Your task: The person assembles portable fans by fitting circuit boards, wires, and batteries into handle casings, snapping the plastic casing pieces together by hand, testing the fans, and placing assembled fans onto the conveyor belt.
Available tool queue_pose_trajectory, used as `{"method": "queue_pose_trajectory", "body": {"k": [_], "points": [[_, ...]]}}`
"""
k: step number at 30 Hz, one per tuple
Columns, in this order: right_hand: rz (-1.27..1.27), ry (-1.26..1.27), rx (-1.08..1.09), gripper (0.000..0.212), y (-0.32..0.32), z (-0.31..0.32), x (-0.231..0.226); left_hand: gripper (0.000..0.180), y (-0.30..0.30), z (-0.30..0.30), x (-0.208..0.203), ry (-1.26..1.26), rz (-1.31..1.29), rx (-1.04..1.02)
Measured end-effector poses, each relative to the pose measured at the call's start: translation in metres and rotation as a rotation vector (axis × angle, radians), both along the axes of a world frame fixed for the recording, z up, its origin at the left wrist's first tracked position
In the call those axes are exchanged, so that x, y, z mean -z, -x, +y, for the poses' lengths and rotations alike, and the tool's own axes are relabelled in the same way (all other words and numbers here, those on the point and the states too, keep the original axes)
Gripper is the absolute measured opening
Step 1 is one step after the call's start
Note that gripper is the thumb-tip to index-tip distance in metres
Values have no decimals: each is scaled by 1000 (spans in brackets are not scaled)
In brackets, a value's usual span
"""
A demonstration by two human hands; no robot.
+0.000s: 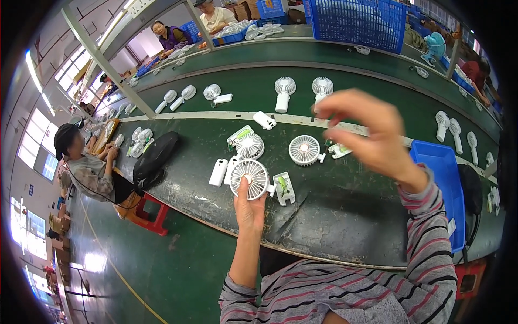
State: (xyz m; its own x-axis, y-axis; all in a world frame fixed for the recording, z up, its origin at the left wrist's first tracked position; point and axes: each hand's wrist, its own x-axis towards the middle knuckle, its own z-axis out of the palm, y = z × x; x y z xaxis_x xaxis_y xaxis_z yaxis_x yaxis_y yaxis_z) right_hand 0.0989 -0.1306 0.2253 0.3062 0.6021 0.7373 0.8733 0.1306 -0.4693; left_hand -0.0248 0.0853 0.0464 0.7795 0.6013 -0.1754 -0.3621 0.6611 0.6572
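My left hand [249,205] grips a white round fan head [249,177] from below, held over the near edge of the green bench [334,210]. My right hand [367,132] is raised higher, fingers pinched together; whether something small sits between them I cannot tell. Below it on the bench lie another white fan head [305,149], a third fan head [249,146], a white handle piece [218,172] and an open white casing with green inside [284,187].
A blue tray [443,186] sits at my right. Finished white handheld fans [284,92] stand on the middle belt. Blue baskets [359,21] stand at the back. A seated person [86,167] works at my left, beside a black bag [154,156]; others sit across.
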Motion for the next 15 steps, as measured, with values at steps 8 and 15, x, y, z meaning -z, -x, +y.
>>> {"method": "queue_pose_trajectory", "body": {"k": [8,15], "points": [[-482,-283,78,60,-23,-145,-39,40,-28,-16,9,53,32,73],[-714,-150,144,60,-52,-411,5,36,-72,-4,10,61,-29,195]]}}
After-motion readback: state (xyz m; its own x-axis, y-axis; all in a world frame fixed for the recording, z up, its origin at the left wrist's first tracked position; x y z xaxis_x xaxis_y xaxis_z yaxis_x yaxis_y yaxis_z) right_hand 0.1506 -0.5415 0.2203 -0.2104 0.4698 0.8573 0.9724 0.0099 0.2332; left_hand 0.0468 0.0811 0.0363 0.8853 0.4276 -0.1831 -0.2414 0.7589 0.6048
